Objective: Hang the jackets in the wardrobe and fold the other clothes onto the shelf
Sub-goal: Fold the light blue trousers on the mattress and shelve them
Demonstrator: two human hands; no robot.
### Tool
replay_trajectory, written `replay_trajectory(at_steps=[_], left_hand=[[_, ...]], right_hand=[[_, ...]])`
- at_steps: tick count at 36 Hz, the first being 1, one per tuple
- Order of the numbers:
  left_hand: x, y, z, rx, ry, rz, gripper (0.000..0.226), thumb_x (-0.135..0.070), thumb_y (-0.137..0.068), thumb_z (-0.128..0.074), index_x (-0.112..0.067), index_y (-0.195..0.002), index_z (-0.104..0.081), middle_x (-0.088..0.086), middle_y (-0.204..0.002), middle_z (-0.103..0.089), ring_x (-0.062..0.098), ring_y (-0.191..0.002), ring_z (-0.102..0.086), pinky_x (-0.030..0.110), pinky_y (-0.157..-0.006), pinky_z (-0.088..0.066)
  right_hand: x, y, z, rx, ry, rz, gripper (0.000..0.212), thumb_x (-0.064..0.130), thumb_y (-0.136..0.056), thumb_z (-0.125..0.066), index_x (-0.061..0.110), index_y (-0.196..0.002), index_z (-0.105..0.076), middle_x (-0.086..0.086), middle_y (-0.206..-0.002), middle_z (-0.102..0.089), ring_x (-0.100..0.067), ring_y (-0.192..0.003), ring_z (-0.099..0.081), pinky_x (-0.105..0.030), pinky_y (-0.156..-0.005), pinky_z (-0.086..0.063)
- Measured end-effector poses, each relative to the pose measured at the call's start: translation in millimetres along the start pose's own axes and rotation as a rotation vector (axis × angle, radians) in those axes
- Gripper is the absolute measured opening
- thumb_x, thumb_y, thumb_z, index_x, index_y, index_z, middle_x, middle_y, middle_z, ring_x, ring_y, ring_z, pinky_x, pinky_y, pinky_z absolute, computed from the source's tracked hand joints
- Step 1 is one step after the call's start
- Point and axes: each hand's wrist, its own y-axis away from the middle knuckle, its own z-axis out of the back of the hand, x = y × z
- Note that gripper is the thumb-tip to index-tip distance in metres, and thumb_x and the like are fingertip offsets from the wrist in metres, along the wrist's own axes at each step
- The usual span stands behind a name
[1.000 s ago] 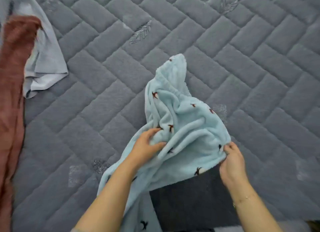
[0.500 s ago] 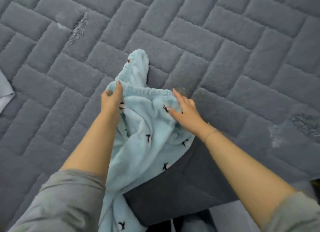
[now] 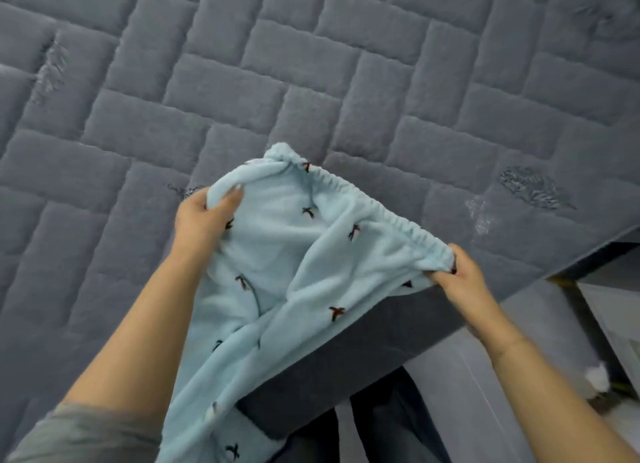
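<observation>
I see both hands gripping the elastic waistband of the pale blue fleece trousers [image 3: 277,255]: my left hand [image 3: 204,217] curls round its left end, my right hand [image 3: 457,275] pinches its right end, the band stretched between them above the grey quilted bed [image 3: 242,82], legs hanging down over the bed's edge

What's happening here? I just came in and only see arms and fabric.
A person is holding up a light blue fleece garment with small dark bird prints over a grey quilted mattress. The left hand grips one end of its gathered elastic waistband and the right hand pinches the other, stretching it open. The rest hangs over the mattress edge. It is not yet folded.
</observation>
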Motion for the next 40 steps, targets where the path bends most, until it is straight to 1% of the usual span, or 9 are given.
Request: replay_trajectory(at_steps=[3,6,9,13,25,29,33,36,40], left_hand=[[-13,-12,-13,0.032,0.011,-0.071,0.025,-0.046,-0.093,-0.060,-0.028,-0.076,-0.065,-0.019,-0.068,-0.064,-0.002,-0.063,-0.058,0.016,-0.063,-0.049],[-26,-21,-25,0.134,0.120,0.010,0.028,-0.056,-0.090,-0.057,-0.034,-0.099,-0.071,-0.014,-0.095,-0.074,0.002,-0.089,-0.070,0.023,-0.075,-0.053],[-40,-23,-39,0.119,0.102,0.006,0.031,-0.059,-0.090,-0.054,-0.035,-0.102,-0.070,-0.012,-0.099,-0.074,0.005,-0.093,-0.070,0.024,-0.075,-0.053],[-78,-25,-61,-0.001,0.138,-0.073,0.029,-0.051,-0.096,-0.050,-0.030,-0.110,-0.066,-0.010,-0.105,-0.073,0.006,-0.100,-0.068,0.018,-0.073,-0.054],[-262,-81,-294,0.178,0.297,-0.121,0.031,-0.042,-0.102,-0.043,-0.021,-0.114,-0.061,-0.001,-0.105,-0.072,0.009,-0.092,-0.070,0.027,-0.073,-0.056],[-296,-108,-369,0.316,0.451,-0.077,0.045,-0.043,-0.101,-0.041,-0.011,-0.130,-0.055,0.012,-0.121,-0.067,0.025,-0.109,-0.066,0.044,-0.091,-0.055],[-275,-119,-399,0.379,0.217,-0.018,0.049,-0.036,-0.100,-0.050,0.001,-0.132,-0.048,0.017,-0.126,-0.063,0.024,-0.105,-0.064,0.039,-0.094,-0.050],[-224,-103,-386,0.397,0.019,0.001,0.015,-0.021,-0.099,-0.056,-0.007,-0.098,-0.061,-0.002,-0.090,-0.074,0.012,-0.076,-0.069,0.027,-0.069,-0.052],[-133,-45,-337,0.296,-0.013,0.095,0.014,-0.020,-0.093,-0.064,-0.019,-0.107,-0.061,-0.011,-0.099,-0.072,0.005,-0.087,-0.070,0.021,-0.072,-0.055]], right_hand=[[-4,6,4,0.153,-0.077,-0.051,0.024,-0.003,-0.088,-0.061,0.020,-0.096,-0.063,0.004,-0.094,-0.070,-0.012,-0.091,-0.063,-0.026,-0.082,-0.052],[-1,5,3,0.331,-0.223,-0.082,0.035,-0.002,-0.084,-0.068,0.022,-0.108,-0.063,0.006,-0.103,-0.073,-0.006,-0.097,-0.067,-0.019,-0.078,-0.054],[10,-1,4,0.453,-0.292,-0.129,0.036,0.032,-0.073,-0.084,0.016,-0.102,-0.069,-0.003,-0.096,-0.075,-0.013,-0.092,-0.070,-0.018,-0.077,-0.054],[32,-26,25,0.290,-0.362,-0.097,0.025,0.047,-0.069,-0.075,0.022,-0.070,-0.076,-0.013,-0.071,-0.069,-0.022,-0.071,-0.064,-0.034,-0.077,-0.055],[119,-197,273,-0.351,-0.826,0.045,0.008,0.017,-0.086,-0.073,0.016,-0.093,-0.068,0.003,-0.081,-0.074,-0.010,-0.074,-0.071,-0.026,-0.064,-0.058],[113,-246,310,-0.369,-0.812,0.031,0.035,0.011,-0.090,-0.066,0.010,-0.123,-0.055,-0.005,-0.111,-0.065,-0.015,-0.094,-0.065,-0.028,-0.077,-0.051],[93,-257,301,-0.314,-0.609,-0.033,0.073,0.018,-0.092,-0.065,0.017,-0.151,-0.023,-0.004,-0.152,-0.034,-0.015,-0.135,-0.038,-0.024,-0.100,-0.032],[70,-233,267,-0.247,-0.553,-0.008,0.053,0.014,-0.093,-0.062,0.020,-0.142,-0.041,0.006,-0.134,-0.048,0.001,-0.113,-0.050,-0.006,-0.084,-0.040],[32,-179,203,-0.210,-0.519,-0.057,0.038,0.010,-0.093,-0.061,0.019,-0.129,-0.053,0.019,-0.108,-0.054,0.014,-0.088,-0.055,-0.001,-0.068,-0.044]])
